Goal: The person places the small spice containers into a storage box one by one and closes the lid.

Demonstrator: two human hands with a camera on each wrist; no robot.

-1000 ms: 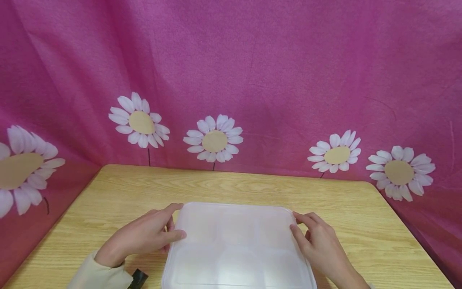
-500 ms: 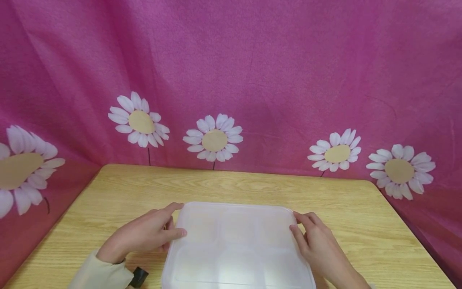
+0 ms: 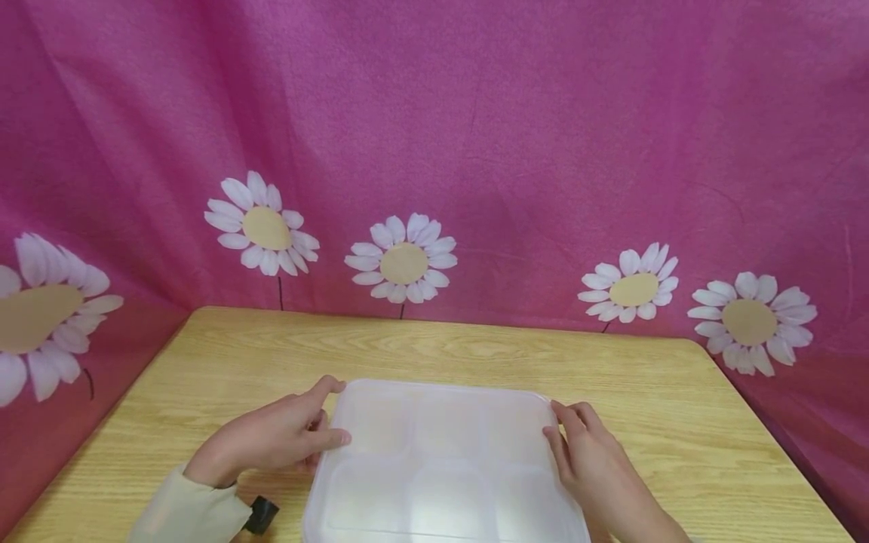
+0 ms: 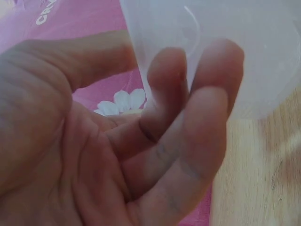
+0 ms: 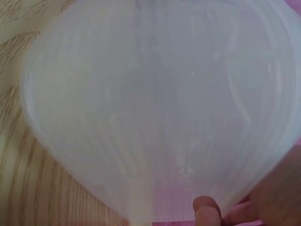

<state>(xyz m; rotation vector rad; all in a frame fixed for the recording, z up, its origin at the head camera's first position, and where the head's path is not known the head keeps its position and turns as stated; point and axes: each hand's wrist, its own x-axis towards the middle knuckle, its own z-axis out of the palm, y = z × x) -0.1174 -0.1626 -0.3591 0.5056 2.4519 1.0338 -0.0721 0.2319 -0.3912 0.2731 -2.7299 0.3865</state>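
Note:
A translucent whitish plastic storage box point(image 3: 444, 430), its six-part division showing faintly through the top, is at the front middle of the table. My left hand point(image 3: 268, 437) grips its left side, thumb on the top edge and index finger at the far corner. On the opposite side my right hand point(image 3: 600, 471) holds the box the same way, thumb on the rim. In the left wrist view the other fingers point(image 4: 202, 132) bend against the wall of the box point(image 4: 268, 61). The right wrist view is mostly filled by the side wall point(image 5: 141, 94), with fingertips point(image 5: 207, 212) at its lower edge.
The wooden table point(image 3: 271, 347) has rounded far corners. A pink cloth point(image 3: 475, 136) printed with large white daisies hangs behind it and along both sides. A small black object point(image 3: 261, 515) sits at the left sleeve point(image 3: 193, 513). The near end of the box runs out of the head view.
Both hands keep their hold. The box's near right edge has shifted very slightly left, with the right thumb moving a little along with it.

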